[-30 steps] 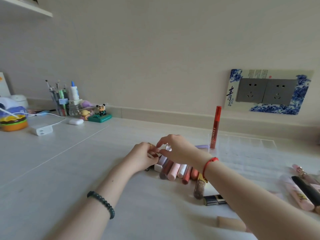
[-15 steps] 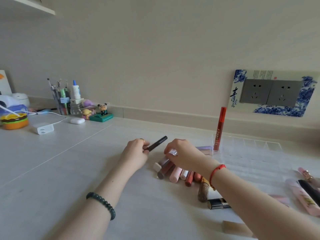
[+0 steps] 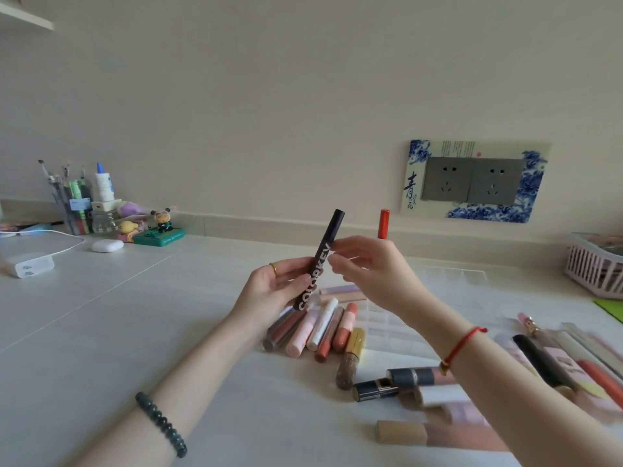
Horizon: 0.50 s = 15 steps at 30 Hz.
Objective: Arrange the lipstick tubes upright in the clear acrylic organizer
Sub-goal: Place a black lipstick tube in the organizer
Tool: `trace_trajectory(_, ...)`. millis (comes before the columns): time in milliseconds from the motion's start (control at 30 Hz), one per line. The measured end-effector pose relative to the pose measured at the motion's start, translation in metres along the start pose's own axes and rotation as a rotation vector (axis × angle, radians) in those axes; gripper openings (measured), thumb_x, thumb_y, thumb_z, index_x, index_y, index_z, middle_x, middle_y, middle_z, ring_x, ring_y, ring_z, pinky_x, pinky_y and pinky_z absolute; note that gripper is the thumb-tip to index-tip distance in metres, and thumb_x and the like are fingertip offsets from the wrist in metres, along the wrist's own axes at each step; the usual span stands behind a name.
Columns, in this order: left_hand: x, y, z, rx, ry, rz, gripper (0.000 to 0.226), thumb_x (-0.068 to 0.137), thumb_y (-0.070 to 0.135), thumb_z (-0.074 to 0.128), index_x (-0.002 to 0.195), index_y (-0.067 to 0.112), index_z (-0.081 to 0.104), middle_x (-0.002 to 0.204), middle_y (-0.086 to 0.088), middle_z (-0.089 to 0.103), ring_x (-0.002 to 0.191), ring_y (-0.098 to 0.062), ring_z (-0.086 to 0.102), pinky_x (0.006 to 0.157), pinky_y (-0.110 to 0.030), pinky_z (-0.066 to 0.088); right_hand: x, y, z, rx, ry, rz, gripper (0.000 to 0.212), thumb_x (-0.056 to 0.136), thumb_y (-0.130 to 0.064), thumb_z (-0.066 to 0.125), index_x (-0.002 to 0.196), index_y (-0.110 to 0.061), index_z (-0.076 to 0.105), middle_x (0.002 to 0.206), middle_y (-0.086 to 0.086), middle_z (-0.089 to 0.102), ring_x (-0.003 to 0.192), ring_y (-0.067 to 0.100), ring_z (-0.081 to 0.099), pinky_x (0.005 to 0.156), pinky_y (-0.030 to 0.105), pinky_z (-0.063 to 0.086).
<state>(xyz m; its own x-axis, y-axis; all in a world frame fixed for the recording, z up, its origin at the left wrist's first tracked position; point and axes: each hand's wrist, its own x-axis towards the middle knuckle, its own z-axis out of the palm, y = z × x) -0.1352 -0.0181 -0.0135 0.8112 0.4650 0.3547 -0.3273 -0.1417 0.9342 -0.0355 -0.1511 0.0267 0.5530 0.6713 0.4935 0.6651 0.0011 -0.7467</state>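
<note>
My left hand (image 3: 274, 291) grips the lower half of a dark lipstick tube (image 3: 324, 251) with white lettering, held up over the table and tilted right. My right hand (image 3: 371, 269) meets it from the right, thumb and forefinger pinching the tube's middle. Behind my right hand a red tube (image 3: 383, 223) stands upright in the clear acrylic organizer (image 3: 450, 275); its lower part is hidden. Several pink, brown and gold tubes (image 3: 318, 332) lie side by side on the table under my hands.
More tubes and packets (image 3: 546, 360) lie scattered at the right, with dark ones (image 3: 409, 377) near my right wrist. A pink basket (image 3: 595, 266) stands far right. A pen cup (image 3: 72, 210), figurines, an earbud case (image 3: 107, 245) and a charger (image 3: 32, 264) are at the back left.
My left hand has lifted the dark tube from the pile and raised it more upright. My right hand has left the lying tubes and come up to it.
</note>
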Motion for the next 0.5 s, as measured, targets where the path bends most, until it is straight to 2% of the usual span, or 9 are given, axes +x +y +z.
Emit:
trace_trajectory(200,0.012,0.024,0.037,0.066,-0.102,0.127,0.023,0.081,0.007,0.062,0.087,0.028,0.069,0.086,0.015,0.074,0.087,-0.001,0.067,0.071,-0.009,0.049,-0.006,-0.01,-0.038,0.126,0.082,-0.021,0.009,0.078,-0.013,0.067,0.083,-0.019,0.063,0.078,-0.003,0.069,0.066,0.005,0.066,0.067,0.02,0.057)
trace_trajectory(300,0.027,0.038,0.056,0.167,-0.061,0.21,0.017,0.078,0.015,0.067,0.082,0.031,0.069,0.077,0.02,0.072,0.082,0.002,0.067,0.071,-0.008,0.048,0.0,-0.013,-0.055,0.085,0.153,-0.062,0.012,0.076,-0.012,0.068,0.078,-0.023,0.063,0.079,-0.002,0.069,0.07,0.01,0.067,0.068,0.023,0.057)
trace_trajectory(400,0.042,0.044,0.076,0.245,0.014,0.267,0.008,0.073,0.024,0.072,0.076,0.032,0.07,0.073,0.018,0.072,0.078,-0.002,0.068,0.074,-0.014,0.052,0.005,-0.013,-0.066,0.031,0.196,-0.088,0.014,0.077,-0.009,0.067,0.076,-0.023,0.063,0.076,-0.003,0.068,0.072,0.012,0.068,0.07,0.026,0.058)
trace_trajectory(500,0.052,0.041,0.092,0.241,0.063,0.277,0.009,0.072,0.025,0.074,0.075,0.032,0.07,0.074,0.014,0.072,0.075,-0.005,0.069,0.075,-0.02,0.055,0.01,-0.005,-0.075,-0.007,0.248,-0.071,0.011,0.078,-0.009,0.066,0.077,-0.02,0.064,0.073,-0.003,0.068,0.07,0.015,0.068,0.067,0.03,0.059)
